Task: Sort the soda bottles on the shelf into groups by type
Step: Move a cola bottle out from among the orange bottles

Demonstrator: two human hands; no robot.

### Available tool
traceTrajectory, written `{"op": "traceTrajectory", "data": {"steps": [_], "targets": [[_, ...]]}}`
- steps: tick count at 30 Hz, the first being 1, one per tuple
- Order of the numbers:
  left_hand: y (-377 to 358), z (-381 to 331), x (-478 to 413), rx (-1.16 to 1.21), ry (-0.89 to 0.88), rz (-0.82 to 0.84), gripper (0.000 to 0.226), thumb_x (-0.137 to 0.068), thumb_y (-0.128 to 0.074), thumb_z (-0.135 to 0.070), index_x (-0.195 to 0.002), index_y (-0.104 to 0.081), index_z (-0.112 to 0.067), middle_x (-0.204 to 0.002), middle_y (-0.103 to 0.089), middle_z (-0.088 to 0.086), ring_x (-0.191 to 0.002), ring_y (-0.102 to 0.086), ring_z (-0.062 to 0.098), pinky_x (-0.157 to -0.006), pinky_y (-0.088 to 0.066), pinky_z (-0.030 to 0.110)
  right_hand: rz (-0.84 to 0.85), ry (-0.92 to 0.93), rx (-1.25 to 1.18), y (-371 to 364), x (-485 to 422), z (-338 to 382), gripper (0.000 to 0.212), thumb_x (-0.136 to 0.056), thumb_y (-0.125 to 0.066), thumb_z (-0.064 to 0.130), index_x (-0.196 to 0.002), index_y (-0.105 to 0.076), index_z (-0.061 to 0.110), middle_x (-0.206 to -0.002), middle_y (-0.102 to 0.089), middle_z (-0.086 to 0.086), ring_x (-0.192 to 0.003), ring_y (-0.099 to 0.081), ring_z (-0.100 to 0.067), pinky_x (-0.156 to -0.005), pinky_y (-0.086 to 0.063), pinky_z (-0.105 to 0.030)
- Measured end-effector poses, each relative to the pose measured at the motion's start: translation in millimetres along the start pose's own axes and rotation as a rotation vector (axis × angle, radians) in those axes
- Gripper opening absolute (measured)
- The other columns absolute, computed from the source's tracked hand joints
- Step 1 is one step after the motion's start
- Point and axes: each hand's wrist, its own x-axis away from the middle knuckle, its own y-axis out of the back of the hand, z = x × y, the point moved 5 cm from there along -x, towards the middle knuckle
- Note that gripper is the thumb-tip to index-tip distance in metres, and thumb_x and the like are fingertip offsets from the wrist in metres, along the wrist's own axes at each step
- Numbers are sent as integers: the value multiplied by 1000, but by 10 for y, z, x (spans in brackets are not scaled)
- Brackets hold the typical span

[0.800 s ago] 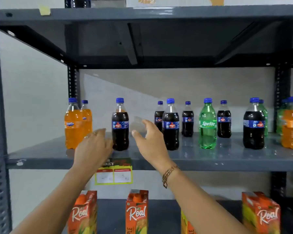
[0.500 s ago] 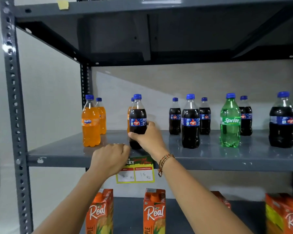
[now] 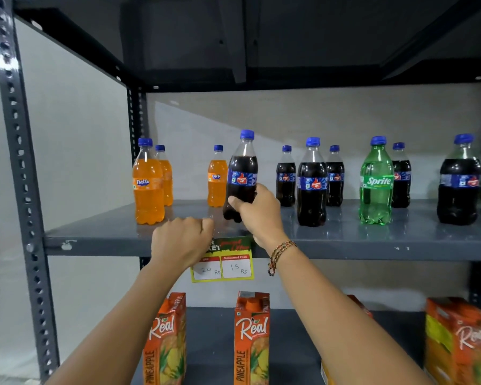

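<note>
1. Where the right hand point(image 3: 257, 211) meets the cola bottle point(image 3: 241, 176), its fingers point(image 3: 261, 190) wrap the lower body and thumb presses the near side; bottle tilted, base at the shelf point(image 3: 345, 243) front.
2. Left hand point(image 3: 182, 240): fingers curled into a loose fist, holding nothing, resting at the shelf edge just left of the bottle.
3. Behind the held bottle: one orange soda bottle point(image 3: 216, 177). Two more orange ones point(image 3: 147, 182) far left.
4. Right: other cola bottles point(image 3: 311, 184), green soda bottle point(image 3: 376, 182).
5. Price tag point(image 3: 222, 262) below edge; juice cartons point(image 3: 252, 340) on lower shelf.

Both forearms are bare, with no sleeves; a beaded thread bracelet point(image 3: 282, 255) circles the wrist below the right hand's point(image 3: 257, 215) fingers
</note>
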Motion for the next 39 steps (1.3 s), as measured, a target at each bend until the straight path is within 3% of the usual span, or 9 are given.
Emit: {"op": "traceTrajectory", "data": {"steps": [2,5,7,11,16,20,23,28,39], "targets": [[34,-8,13,53,52,-79,43,-95,-28,-35,-63,-48,-16,-59,-50,-2,-55,-48,15,-48,-27,23,-17,40,-44,64,49,47,34,-87,-65,18,-118,-54,11,-115,-65,-7,-99,-58,-15,-62,-41,-11],[76,-40,36,107,67,-143,52,-93,-25,-38,-48,-39,-18,-53,-51,1,-54,-55,22,-51,-37,24,-41,144,-48,172,122,115,37,-88,-62,18,-123,-51,14,-116,-63,-6,-99,-55,-11,-74,-49,-15],[132,-169,51,48,-23,-200,53,-90,-21,-41,-46,-40,-18,-46,-43,-3,-45,-49,19,-47,-31,20,-61,222,-56,263,165,138,43,-88,-61,20,-129,-48,16,-118,-62,-5,-107,-57,-13,-92,-51,-28],[231,-684,76,6,-221,-330,52,-87,-34,-36,-42,-52,-16,-37,-48,-3,-31,-40,16,-44,-14,12,-124,317,-33,539,232,122,61,-88,-61,28,-144,-36,19,-132,-56,-4,-125,-49,-15,-107,-41,-33],[101,-1319,69,53,-321,-310,51,-88,-37,-39,-47,-57,-19,-43,-56,-3,-36,-50,15,-38,-34,19,-214,336,27,1071,297,26,68,-89,-60,26,-148,-26,22,-131,-48,4,-122,-45,-8,-101,-39,-21],[21,-1699,105,87,-335,-311,46,-88,-37,-36,-53,-60,-17,-50,-61,0,-41,-57,20,-36,-36,25,-326,294,141,1634,275,-139,67,-88,-58,27,-148,-28,20,-135,-51,-2,-126,-46,-17,-110,-38,-40],[-37,-1770,119,72,-316,-349,45,-87,-38,-34,-52,-60,-15,-49,-61,2,-39,-55,23,-36,-35,24,-408,181,226,2056,230,-281,69,-91,-57,21,-150,-21,20,-144,-44,-2,-131,-37,-11,-113,-29,-35],[-53,-1748,131,91,-304,-389,47,-86,-38,-31,-48,-59,-13,-44,-57,3,-35,-52,25,-36,-34,23,-556,-27,362,2584,135,-470,67,-94,-52,14,-150,-15,11,-148,-38,-11,-136,-34,-29,-108,-34,-44],[-95,-1996,191,94,-299,-395,43,-86,-40,-29,-53,-61,-11,-48,-61,6,-38,-54,24,-39,-37,23,-417,-215,412,2717,-4,-611,61,-92,-50,8,-145,-19,-2,-137,-44,-23,-122,-47,-37,-100,-45,-45]]}}
